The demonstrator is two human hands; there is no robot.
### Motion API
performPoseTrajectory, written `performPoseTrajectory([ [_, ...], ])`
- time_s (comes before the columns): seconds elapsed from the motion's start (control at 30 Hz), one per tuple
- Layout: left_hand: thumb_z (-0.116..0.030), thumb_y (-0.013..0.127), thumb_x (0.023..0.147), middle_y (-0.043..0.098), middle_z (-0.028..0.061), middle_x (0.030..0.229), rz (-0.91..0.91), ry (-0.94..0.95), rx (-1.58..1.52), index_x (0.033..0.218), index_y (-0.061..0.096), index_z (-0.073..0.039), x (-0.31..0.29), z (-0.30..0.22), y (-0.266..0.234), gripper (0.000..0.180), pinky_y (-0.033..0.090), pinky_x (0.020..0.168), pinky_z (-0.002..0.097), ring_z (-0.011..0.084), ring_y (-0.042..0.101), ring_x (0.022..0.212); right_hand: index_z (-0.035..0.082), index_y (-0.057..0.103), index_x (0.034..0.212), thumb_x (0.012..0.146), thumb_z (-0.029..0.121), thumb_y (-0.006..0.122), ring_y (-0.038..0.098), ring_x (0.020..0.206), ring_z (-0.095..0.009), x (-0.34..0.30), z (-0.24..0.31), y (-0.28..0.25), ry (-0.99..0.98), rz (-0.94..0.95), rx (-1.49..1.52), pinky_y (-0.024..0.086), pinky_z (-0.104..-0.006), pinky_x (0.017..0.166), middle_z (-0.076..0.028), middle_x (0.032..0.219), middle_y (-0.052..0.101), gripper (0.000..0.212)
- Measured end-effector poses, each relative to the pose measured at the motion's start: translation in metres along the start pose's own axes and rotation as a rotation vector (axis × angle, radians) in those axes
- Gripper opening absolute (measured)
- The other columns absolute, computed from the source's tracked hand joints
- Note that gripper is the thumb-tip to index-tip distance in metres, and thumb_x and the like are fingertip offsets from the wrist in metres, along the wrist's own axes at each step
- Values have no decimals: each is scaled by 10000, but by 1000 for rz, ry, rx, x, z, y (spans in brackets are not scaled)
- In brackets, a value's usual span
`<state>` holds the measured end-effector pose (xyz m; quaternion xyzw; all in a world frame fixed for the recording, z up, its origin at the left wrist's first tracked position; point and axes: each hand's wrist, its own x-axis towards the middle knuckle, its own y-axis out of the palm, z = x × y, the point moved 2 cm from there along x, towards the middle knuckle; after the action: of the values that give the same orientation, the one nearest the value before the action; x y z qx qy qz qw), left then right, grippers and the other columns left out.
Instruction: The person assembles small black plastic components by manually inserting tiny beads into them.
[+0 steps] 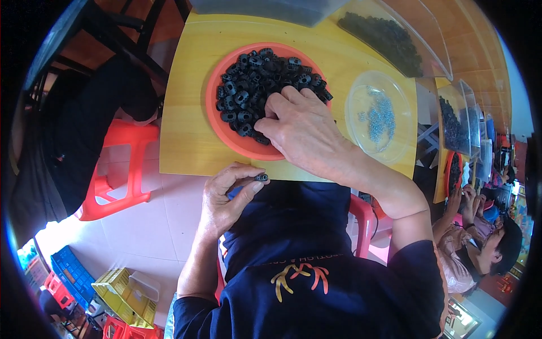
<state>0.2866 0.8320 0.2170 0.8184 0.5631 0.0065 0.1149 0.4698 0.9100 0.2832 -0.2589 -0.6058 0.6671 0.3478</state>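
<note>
My left hand (226, 196) is just off the table's near edge, thumb and fingers pinching a small black plastic cord-lock piece (261, 177) whose round end faces up. My right hand (302, 125) reaches over an orange-red round bowl (213, 121) heaped with black cord-lock pieces (241, 97) that have oval holes. Its fingers are curled and closed at the heap; whatever lies between the fingertips is hidden. To the right of that hand, a clear round dish (354, 101) holds many tiny silvery springs (380, 118).
The yellow table (189, 130) carries clear bins at its far side, one with dark pieces (384, 42). A red stool (127, 169) and a person in black (73, 124) are at left. Another person (468, 248) works at right. Crates (127, 299) stand lower left.
</note>
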Motion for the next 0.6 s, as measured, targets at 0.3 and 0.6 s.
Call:
performPoseTrajectory([
  [0.3,39,649,905,665,112,1032,-19,-22,-94,1128,637,49,-6,-3,2,223,541,906,304,212,688,1001,55,691,933,789,128,707,567,902,-244,-2,-5,1,-12,-38,146,468,-382,803,-78,924,609,162],
  [0.6,-9,613,947,699,155,1014,-17,-13,-234,1153,617,58,-5,-23,8,216,572,852,329,238,706,942,31,686,1073,925,91,681,623,897,-84,-32,-7,-24,321,60,1324,516,-246,790,-16,1002,664,160],
])
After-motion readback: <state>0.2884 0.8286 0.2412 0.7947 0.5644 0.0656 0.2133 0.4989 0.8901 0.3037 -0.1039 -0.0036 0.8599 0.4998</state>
